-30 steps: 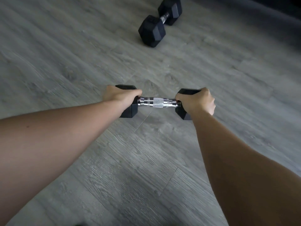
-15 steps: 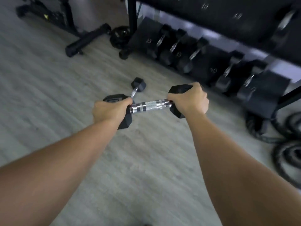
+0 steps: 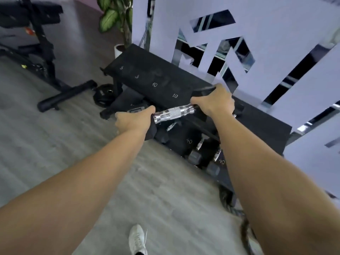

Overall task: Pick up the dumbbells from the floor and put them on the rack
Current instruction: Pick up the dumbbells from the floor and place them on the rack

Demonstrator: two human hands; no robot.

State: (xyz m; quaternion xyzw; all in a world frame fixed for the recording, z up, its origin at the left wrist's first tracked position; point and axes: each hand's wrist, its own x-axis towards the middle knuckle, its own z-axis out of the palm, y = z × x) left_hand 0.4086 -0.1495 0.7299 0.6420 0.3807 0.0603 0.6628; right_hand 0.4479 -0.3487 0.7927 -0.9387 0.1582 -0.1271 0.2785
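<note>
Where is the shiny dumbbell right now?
In the head view's middle, the dumbbell is off the floor, held at its ends by the left hand and right hand, before the rack.

Dumbbell [image 3: 173,113]: shiny chrome handle with a knurled band mid-bar, black heads. Rack [image 3: 147,80]: matte black, white numerals along the top shelf. Floor [image 3: 46,144]: grey wood-grain planks. Wall panel [image 3: 276,24]: pale lavender, dark cut-outs. Plant [image 3: 114,13]: green leaves with pale variegation, white pot. Shoe [image 3: 137,238]: white.
</note>
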